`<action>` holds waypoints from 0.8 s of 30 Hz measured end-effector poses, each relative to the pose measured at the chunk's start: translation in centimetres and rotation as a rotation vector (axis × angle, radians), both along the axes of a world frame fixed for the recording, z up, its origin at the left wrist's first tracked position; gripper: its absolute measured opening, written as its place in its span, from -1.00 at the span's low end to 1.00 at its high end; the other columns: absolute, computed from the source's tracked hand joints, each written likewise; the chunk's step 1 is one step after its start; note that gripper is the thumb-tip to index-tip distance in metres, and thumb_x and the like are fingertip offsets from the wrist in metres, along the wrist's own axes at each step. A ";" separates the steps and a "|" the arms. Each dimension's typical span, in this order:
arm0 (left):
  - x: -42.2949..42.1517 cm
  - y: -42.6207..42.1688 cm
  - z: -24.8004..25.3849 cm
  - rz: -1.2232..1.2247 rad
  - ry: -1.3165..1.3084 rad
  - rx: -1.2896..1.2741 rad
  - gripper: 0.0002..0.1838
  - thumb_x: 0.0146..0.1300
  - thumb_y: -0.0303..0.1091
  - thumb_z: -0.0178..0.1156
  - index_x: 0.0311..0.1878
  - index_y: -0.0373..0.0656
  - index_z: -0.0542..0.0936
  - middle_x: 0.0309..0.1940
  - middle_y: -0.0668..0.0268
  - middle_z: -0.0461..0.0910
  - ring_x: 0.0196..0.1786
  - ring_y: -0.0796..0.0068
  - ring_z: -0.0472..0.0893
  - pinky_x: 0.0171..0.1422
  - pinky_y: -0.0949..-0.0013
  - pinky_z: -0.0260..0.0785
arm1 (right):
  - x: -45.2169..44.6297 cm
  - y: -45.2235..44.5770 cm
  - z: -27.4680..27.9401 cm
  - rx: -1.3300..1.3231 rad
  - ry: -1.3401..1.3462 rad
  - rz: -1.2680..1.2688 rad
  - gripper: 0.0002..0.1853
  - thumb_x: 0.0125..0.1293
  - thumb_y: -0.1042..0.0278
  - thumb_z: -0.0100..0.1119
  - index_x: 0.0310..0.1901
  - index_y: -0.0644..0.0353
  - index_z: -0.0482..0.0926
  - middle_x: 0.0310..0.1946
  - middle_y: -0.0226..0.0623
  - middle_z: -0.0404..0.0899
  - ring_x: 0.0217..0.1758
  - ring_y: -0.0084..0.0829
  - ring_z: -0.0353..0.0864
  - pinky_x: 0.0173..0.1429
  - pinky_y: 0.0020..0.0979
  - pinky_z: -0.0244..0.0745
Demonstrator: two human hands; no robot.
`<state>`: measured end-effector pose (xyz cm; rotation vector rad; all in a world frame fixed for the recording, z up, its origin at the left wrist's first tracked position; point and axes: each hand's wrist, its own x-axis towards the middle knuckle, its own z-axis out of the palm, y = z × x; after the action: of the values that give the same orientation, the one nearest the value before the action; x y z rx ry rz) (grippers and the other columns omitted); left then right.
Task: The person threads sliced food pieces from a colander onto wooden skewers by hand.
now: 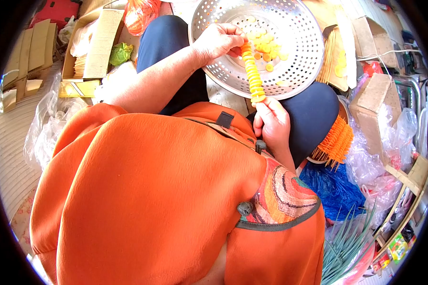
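A skewer of yellow-orange slices [252, 73] slants over the near part of a perforated metal colander [299, 52]. At its upper end are the closed fingertips of my left hand [222, 40]. My right hand [274, 121] pinches the lower end, just outside the colander's near rim. Loose round slices [266, 46] lie in the colander, which rests by my knees. Whether my left fingertips hold the skewer's tip or its top slice is too small to tell.
Finished-looking orange skewers [335, 140] stand bundled in a container beside my right knee. Bare sticks [327, 57] lie right of the colander. A blue plastic bag [330, 187], green onions [347, 249] and a cardboard box [373, 104] are at the right. An open carton [102, 45] stands at the upper left.
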<state>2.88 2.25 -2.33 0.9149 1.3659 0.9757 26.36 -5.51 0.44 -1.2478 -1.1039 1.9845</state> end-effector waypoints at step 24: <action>1.9 2.8 -0.7 -0.198 0.525 -0.011 -0.78 0.09 -0.33 0.20 -0.22 -0.21 0.63 -0.46 0.26 0.64 -0.38 0.54 0.62 -0.26 0.44 0.47 | -0.1 -0.2 -0.5 0.100 0.201 -0.277 -0.85 0.40 0.42 -0.08 -0.17 0.32 0.44 -0.77 -0.43 0.32 -0.81 -0.64 0.20 -0.68 -0.62 0.10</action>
<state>4.76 5.06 -2.98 1.3309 1.6704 0.5943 26.29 -5.68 -0.05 -1.0596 -0.8698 1.7788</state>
